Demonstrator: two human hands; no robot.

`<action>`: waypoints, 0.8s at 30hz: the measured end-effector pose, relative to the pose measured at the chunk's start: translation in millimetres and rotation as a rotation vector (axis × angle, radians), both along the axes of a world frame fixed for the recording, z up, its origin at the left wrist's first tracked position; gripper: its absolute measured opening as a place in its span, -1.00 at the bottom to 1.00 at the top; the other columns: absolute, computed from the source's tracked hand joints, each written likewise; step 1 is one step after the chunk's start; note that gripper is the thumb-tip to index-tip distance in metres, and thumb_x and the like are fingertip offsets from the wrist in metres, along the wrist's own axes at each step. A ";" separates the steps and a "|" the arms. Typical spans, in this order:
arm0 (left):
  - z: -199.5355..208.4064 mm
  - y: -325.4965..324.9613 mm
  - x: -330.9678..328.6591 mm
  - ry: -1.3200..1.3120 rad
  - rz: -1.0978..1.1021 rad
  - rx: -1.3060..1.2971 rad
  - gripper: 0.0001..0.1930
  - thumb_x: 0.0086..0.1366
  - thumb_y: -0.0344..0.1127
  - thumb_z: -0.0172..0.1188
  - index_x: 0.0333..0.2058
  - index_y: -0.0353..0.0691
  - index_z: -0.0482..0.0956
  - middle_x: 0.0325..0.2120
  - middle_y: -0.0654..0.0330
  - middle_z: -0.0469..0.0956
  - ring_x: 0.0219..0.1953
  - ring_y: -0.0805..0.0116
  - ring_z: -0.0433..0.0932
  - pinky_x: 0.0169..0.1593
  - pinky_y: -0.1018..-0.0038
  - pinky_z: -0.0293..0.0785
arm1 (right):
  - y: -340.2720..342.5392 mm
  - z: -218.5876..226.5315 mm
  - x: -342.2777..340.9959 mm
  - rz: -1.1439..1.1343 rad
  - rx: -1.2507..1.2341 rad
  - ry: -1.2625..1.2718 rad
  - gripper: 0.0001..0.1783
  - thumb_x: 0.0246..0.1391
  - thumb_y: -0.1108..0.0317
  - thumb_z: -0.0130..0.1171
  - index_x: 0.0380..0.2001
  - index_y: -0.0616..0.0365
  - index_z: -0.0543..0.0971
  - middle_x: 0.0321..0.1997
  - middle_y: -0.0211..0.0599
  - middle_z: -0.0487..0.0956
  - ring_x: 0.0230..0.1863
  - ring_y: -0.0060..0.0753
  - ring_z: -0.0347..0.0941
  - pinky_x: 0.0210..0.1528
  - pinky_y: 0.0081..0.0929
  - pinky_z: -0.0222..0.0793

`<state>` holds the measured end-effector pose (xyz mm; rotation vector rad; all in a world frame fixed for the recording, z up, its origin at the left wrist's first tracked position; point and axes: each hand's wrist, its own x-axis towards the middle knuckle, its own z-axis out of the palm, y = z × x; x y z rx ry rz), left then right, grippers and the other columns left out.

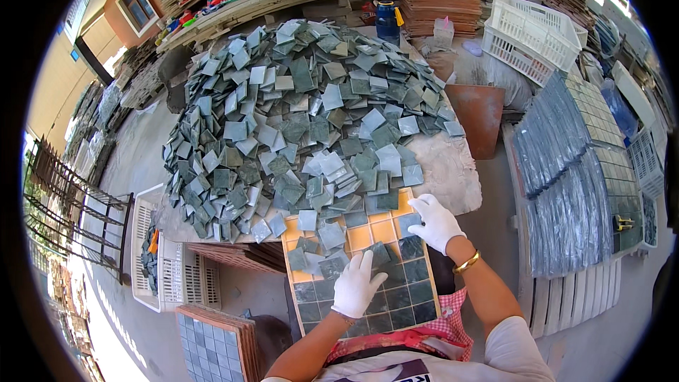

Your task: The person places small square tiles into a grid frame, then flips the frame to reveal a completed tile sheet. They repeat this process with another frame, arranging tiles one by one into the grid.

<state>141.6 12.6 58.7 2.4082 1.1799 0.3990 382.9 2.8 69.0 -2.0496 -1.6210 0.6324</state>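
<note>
In front of me lies a yellow grid tray [382, 231] with a pale frame. Square dark green stone tiles [387, 301] fill its nearer rows, and several loose tiles [331, 235] lie across its farther cells. My left hand [357, 286], in a white glove, rests over the tray's middle with fingers stretched out and apart; no tile shows in its grasp. At the tray's right edge, my right hand [436, 223], also gloved, has thumb and fingers apart. Its thumb touches a grey-green tile [408, 225] in a right-hand cell. The right palm is hidden.
A large heap of loose tiles [297, 124] covers the table [445, 170] beyond the tray. White plastic crates stand at left [185, 276] and far right [530, 35]. Wrapped tile stacks [562, 205] sit on a pallet at right. Tiled sheets [209, 343] are stacked near my left arm.
</note>
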 end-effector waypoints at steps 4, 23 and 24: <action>-15.4 9.1 10.9 -0.060 -0.043 -0.041 -0.53 0.10 -0.27 0.31 -0.03 -0.28 0.41 -0.21 -0.02 0.41 -0.19 -0.07 0.49 -0.19 0.19 0.48 | -3.2 -19.8 9.4 0.081 -0.007 0.064 -0.51 -0.06 0.28 0.30 -0.01 0.09 0.46 0.00 -0.05 0.39 -0.09 0.09 0.47 0.02 -0.17 0.41; 10.2 3.2 -33.7 -0.089 0.156 0.257 -0.58 0.06 -0.33 0.29 -0.06 -0.19 0.49 -0.03 0.06 0.45 -0.14 0.01 0.51 -0.12 0.22 0.47 | -11.5 -9.8 7.7 0.300 0.264 -0.157 -0.84 0.01 0.30 0.22 -0.37 0.12 0.52 -0.22 -0.24 0.48 -0.12 -0.08 0.44 -0.06 -0.24 0.40; 8.6 -3.7 -32.8 -0.113 0.079 0.197 -0.59 0.08 -0.31 0.29 -0.06 -0.17 0.50 -0.06 0.09 0.46 -0.15 0.03 0.51 -0.13 0.22 0.47 | -18.5 -10.1 5.5 0.358 0.160 -0.227 -0.79 -0.01 0.26 0.23 -0.33 0.11 0.52 -0.14 -0.24 0.46 -0.07 -0.11 0.43 -0.01 -0.24 0.38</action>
